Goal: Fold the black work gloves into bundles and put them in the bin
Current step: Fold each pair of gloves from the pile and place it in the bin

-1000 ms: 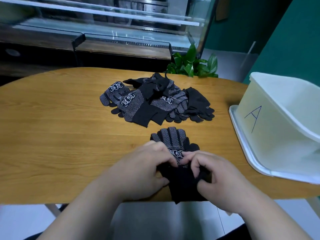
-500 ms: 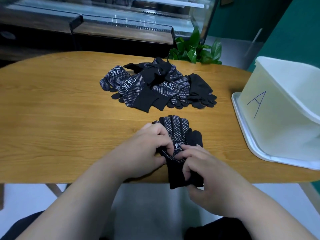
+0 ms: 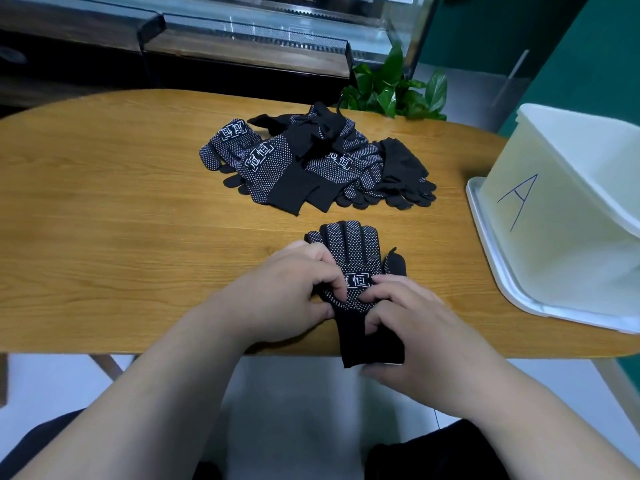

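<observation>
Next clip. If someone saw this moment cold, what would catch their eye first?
Front and centre, the left hand and right hand both pinch a dotted black glove at the near edge of the wooden table, its cuff hanging past the edge. Behind it lies a loose heap of gloves. At the right stands a white bin marked with a blue A.

My left hand (image 3: 287, 296) pinches the dotted glove (image 3: 349, 247) at its palm edge, and my right hand (image 3: 412, 327) curls around its black cuff, which overhangs the near rim of the wooden table (image 3: 121, 220). The glove's fingers point to 12 o'clock. At 12 o'clock beyond them lies the pile of gloves (image 3: 311, 164). The white bin (image 3: 554, 237), marked A, stands at 3 o'clock.
</observation>
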Demonstrator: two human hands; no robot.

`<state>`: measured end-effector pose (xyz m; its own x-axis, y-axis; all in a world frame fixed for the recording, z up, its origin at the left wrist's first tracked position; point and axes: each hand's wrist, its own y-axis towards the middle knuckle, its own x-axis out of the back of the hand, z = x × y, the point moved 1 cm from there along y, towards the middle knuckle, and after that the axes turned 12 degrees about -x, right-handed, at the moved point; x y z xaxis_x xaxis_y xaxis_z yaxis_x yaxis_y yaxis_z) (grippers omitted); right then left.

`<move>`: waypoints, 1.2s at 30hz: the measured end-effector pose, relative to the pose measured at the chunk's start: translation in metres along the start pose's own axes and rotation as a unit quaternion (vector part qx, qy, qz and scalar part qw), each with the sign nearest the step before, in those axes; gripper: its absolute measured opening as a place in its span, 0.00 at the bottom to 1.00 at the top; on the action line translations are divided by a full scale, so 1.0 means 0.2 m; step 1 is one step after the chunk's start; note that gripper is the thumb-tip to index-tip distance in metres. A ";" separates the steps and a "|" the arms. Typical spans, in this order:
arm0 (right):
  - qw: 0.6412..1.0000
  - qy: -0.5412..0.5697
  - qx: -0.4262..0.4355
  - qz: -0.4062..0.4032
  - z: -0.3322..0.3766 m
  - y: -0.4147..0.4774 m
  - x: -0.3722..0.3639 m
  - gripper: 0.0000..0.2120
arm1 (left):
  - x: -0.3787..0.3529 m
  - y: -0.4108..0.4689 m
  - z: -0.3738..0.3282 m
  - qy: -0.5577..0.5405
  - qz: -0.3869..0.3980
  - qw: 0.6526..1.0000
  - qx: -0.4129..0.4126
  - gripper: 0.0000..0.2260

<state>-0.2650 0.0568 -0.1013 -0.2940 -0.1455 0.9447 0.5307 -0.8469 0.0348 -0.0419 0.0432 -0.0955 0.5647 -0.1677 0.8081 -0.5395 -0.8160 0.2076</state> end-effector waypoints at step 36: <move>0.854 0.449 -0.195 -0.178 -0.05 0.38 0.36 0.07 | 0.19 0.01 -0.06 -0.364 -0.037 0.901 0.232 0.10</move>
<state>-0.2532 -0.0227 -0.0341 -0.9650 -0.0288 0.2605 0.0277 -0.9996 -0.0081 -0.0278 0.0413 -0.0577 0.9397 -0.2837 0.1911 -0.2592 -0.9551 -0.1435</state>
